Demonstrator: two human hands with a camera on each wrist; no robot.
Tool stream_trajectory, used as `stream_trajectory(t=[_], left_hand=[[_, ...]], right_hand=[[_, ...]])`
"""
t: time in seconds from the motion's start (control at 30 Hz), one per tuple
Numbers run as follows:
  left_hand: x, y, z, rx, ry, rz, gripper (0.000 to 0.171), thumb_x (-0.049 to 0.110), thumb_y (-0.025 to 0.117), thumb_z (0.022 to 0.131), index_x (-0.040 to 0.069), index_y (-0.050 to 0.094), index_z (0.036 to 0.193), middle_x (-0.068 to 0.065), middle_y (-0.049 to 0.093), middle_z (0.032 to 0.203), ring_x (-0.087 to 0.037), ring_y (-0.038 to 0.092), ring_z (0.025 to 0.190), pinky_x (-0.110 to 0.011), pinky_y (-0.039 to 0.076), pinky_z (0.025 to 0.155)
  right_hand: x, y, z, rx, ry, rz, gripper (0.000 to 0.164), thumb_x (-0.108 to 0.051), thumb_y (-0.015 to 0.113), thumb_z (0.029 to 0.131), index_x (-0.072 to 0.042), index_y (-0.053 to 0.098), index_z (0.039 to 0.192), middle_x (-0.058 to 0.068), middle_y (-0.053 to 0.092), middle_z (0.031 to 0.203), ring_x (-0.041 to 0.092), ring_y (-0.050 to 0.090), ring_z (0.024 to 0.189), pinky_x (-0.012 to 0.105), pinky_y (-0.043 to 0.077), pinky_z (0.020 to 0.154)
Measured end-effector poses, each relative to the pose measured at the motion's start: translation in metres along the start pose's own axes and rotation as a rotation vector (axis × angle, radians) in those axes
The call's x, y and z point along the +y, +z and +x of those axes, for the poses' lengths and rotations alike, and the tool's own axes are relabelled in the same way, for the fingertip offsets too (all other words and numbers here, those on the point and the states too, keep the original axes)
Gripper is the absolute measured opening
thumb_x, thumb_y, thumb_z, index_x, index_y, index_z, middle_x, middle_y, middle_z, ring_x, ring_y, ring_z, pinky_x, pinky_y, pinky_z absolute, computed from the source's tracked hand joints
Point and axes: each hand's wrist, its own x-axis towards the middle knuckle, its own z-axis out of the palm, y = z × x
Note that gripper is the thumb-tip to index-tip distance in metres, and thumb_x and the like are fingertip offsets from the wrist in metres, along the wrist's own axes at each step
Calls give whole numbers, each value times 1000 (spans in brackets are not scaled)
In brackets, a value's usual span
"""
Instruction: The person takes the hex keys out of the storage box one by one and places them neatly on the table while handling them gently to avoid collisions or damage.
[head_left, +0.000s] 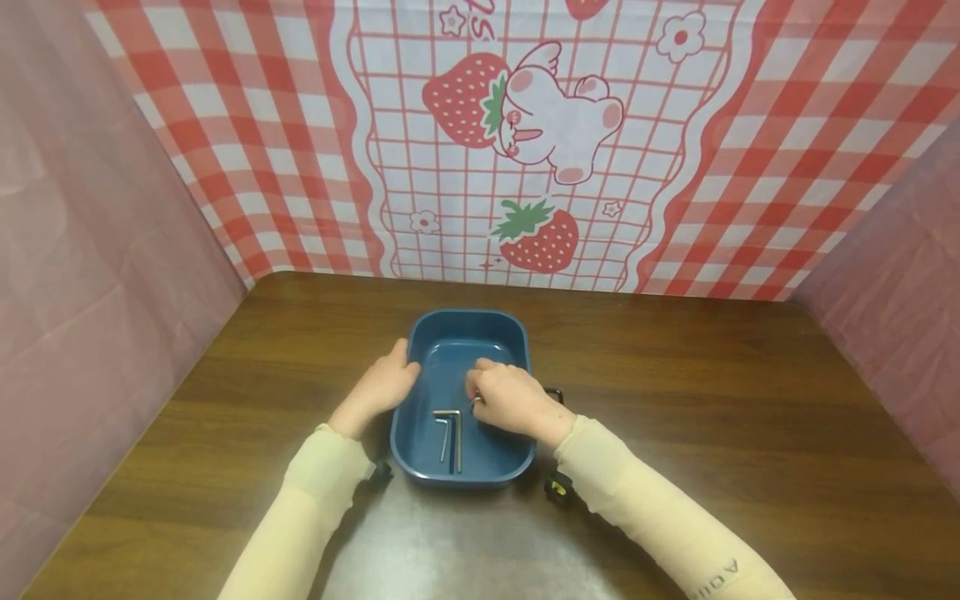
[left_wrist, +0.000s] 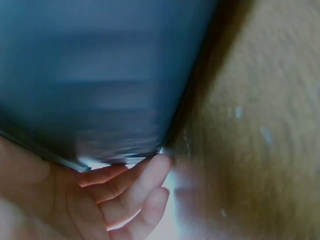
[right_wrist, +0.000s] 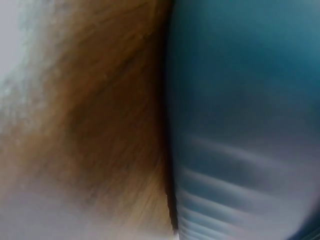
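Note:
A deep blue tray [head_left: 472,482] with rounded corners stands on the wooden table. My left hand [head_left: 386,379] grips its left side, thumb at the rim; in the left wrist view the fingers [left_wrist: 135,190] lie along the outer wall. Over the tray's right half, my right hand [head_left: 510,398] has curled fingers pinching a small shiny metal piece [head_left: 476,402], which looks like a hex key's end; the fingers hide the rest. Left of it on the tray floor lie a larger silver hex key [head_left: 459,442] and a smaller one [head_left: 444,440]. The right wrist view shows only the tray's ribbed outer wall [right_wrist: 225,175] and table.
Just beyond the tray's right wall, a bent black thing [head_left: 556,393] shows beside the right wrist; its kind is unclear. A red and white strawberry-print cloth [head_left: 525,150] hangs at the table's back edge. Pink cloth [head_left: 112,250] hangs along both sides.

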Motion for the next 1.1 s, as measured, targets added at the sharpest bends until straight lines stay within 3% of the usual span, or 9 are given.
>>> stream_trajectory(t=[0.23,1.1], left_hand=[[1,1,0,-2,7,1,43,24,33,93,-2,32,127,-26,50,123,-36,53,108,-49,42,88],[3,-1,-2,-7,4,-10,45,24,33,93,-3,29,130,-28,46,127,-39,50,113,-50,40,91]], right_hand=[[1,-1,-2,23,-4,39,6,-12,64,72,-14,61,77,-4,51,75,8,47,61,22,41,54],[2,-18,-9,73,3,175,10,-11,66,75,-18,59,77,-9,61,73,3,52,63,20,45,58]])
